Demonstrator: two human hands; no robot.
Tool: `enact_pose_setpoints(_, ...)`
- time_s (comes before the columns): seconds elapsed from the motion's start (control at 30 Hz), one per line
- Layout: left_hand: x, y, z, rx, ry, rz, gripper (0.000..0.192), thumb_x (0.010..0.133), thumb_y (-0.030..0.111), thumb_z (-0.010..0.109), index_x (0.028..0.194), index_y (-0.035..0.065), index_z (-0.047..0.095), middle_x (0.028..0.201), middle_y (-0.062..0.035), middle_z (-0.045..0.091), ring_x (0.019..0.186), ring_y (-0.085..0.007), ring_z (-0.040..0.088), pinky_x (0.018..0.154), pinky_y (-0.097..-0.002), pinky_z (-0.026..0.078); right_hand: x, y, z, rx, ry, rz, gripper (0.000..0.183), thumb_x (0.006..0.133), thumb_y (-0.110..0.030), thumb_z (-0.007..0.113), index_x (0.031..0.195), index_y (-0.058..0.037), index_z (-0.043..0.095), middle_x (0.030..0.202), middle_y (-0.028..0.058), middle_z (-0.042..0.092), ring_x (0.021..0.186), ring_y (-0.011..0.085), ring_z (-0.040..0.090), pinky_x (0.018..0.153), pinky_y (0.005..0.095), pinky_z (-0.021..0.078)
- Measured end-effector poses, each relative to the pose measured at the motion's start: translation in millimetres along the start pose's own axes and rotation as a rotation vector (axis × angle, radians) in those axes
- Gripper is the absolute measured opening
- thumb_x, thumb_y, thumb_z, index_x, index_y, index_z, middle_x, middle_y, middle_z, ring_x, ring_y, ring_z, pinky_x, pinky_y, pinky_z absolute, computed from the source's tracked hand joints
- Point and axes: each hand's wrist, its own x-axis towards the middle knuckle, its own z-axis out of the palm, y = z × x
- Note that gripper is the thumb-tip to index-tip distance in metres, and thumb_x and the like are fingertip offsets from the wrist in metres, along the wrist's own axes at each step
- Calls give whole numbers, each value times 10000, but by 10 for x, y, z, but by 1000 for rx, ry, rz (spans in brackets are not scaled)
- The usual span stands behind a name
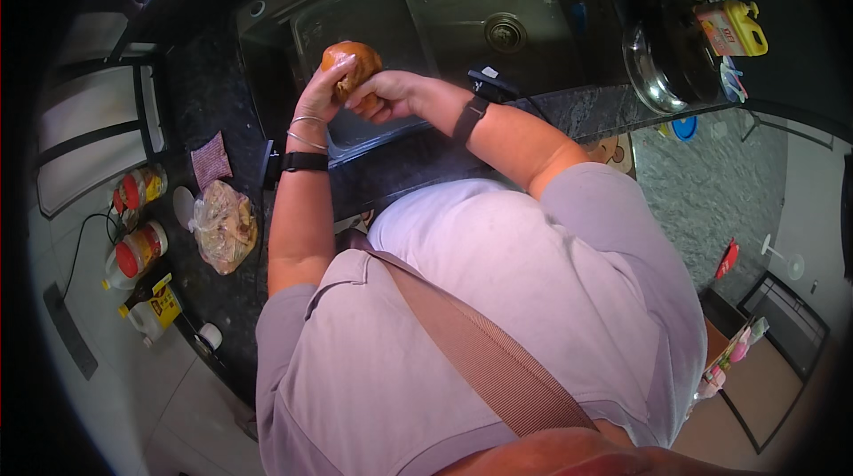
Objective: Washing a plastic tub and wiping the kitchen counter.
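My left hand (pixel 322 91) holds a glossy orange-brown rounded piece of food (pixel 360 59), with the thumb across its near side. The picture does not settle what food it is. At its lower right edge, my right hand (pixel 390 97) has its fingers curled and pinched on a lower part of it. Both hands are above the left basin of a dark sink (pixel 360 9). I wear dark bands on both wrists and bangles on the left one.
On the dark counter to the left lie a clear plastic bag of food pieces (pixel 226 226), a purple patterned packet (pixel 212 160), jars (pixel 141 249) and bottles (pixel 150 313). A drain (pixel 505 33) shows in the sink. At right stand a metal bowl (pixel 656 76) and a yellow jug (pixel 733 28).
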Motion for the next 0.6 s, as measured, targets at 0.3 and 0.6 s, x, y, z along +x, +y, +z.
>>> enact_pose_setpoints(0.3,282,-391,32,158,423,35,414,660,164,765,968,-12,552,923,-100,599,790,-178,598,667,-295,486,285,234,-158,-687,649,-399,246,638,-309,696,779,-116,636,648,43,581,526,190,552,459,313,417)
enact_pose_setpoints(0.6,369,-616,10,873,837,428,342,672,166,718,945,-1,598,930,-140,610,790,-233,602,724,-326,483,205,169,-135,-1385,767,-140,339,644,-346,661,877,-99,657,844,121,647,821,267,617,684,354,472)
